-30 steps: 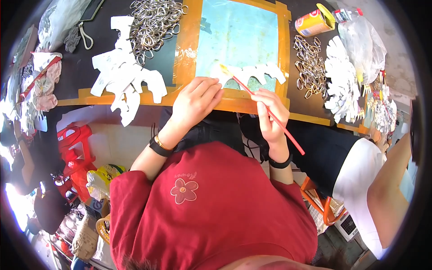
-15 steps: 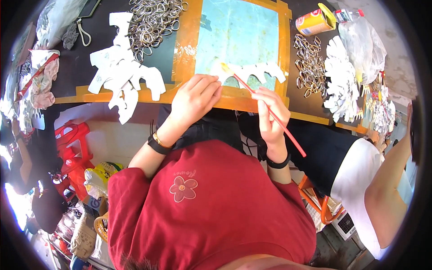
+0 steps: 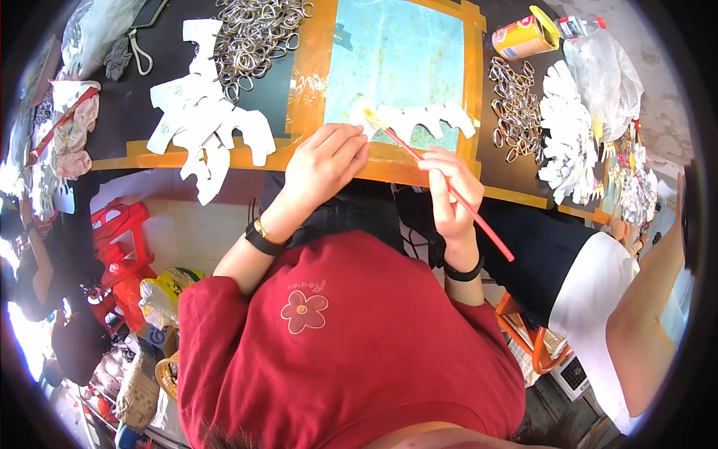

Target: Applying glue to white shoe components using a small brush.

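White cutout (image 3: 419, 120) lies on the blue board (image 3: 396, 52), at twelve o'clock from both hands. Left hand (image 3: 325, 161) presses its near end flat, grip holding nothing else; right hand (image 3: 449, 191) pinches a red brush (image 3: 449, 191), tip on the cutout. A stack of cutouts (image 3: 206, 127) lies at ten o'clock, so brushing looks unfinished.

A single view looks down from the person's head, steeply enough that the red shirt (image 3: 329, 352) fills the lower middle, close under the lens. It faces forward over the tabletop (image 3: 314, 45), which runs across the upper part of the picture and sits near. The fisheye bends the tabletop's near edge into a curve and darkens the rim. A neighbouring person's leg (image 3: 643, 299) enters at the right edge, the floor clutter at the left.
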`<state>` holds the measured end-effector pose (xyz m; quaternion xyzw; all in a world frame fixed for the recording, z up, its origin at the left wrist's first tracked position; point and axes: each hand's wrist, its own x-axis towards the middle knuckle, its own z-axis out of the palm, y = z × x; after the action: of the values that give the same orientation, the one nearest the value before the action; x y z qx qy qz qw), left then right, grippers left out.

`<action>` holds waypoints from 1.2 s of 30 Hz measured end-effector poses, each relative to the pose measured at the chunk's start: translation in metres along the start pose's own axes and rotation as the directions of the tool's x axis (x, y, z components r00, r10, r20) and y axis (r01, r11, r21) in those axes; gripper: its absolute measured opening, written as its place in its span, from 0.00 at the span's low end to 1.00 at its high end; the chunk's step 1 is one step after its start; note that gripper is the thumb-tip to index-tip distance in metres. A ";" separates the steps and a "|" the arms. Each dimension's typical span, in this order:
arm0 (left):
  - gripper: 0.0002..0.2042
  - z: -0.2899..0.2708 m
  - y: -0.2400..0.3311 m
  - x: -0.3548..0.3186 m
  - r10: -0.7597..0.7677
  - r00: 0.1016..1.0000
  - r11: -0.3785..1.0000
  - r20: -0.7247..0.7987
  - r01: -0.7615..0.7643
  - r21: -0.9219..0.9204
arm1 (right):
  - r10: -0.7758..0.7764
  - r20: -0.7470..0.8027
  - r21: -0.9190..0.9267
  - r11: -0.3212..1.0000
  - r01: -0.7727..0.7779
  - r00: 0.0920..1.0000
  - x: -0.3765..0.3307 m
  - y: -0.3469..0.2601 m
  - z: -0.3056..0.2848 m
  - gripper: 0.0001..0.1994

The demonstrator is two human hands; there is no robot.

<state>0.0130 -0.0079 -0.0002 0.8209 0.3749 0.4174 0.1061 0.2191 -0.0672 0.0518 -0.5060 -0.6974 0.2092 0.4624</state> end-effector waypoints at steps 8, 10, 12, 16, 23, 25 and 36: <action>0.08 0.001 0.001 -0.002 -0.027 1.000 0.999 -0.016 0.027 -0.019 | -0.031 0.063 -0.007 0.999 0.031 0.998 0.005 -0.002 0.004 0.04; 0.08 0.000 0.001 -0.002 -0.027 0.999 1.000 -0.020 0.026 -0.017 | -0.031 0.057 -0.002 1.000 0.031 0.998 0.005 -0.002 -0.001 0.04; 0.08 0.000 0.002 -0.001 -0.021 1.000 1.000 -0.019 0.021 -0.007 | -0.005 0.000 -0.006 1.000 0.005 1.000 0.004 0.000 -0.003 0.04; 0.08 0.002 0.001 -0.002 -0.017 1.000 1.000 -0.007 0.017 -0.008 | -0.017 0.081 0.009 1.000 0.016 0.997 0.002 0.001 0.005 0.04; 0.07 0.000 0.002 0.000 -0.021 1.000 1.000 -0.006 0.021 0.006 | 0.012 0.056 0.002 1.000 -0.012 0.998 -0.006 0.014 -0.019 0.05; 0.07 0.001 0.002 0.000 -0.024 1.000 1.000 -0.004 0.024 0.003 | 0.014 0.057 -0.007 1.000 -0.013 0.998 -0.007 0.014 -0.023 0.05; 0.07 -0.001 0.002 0.001 -0.038 0.999 0.999 0.024 0.038 0.018 | 0.041 0.002 -0.012 0.999 -0.041 0.999 -0.014 0.011 -0.056 0.06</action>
<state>0.0142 -0.0088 0.0023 0.8197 0.3927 0.4019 0.1117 0.2732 -0.0853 0.0647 -0.5227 -0.6885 0.2151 0.4545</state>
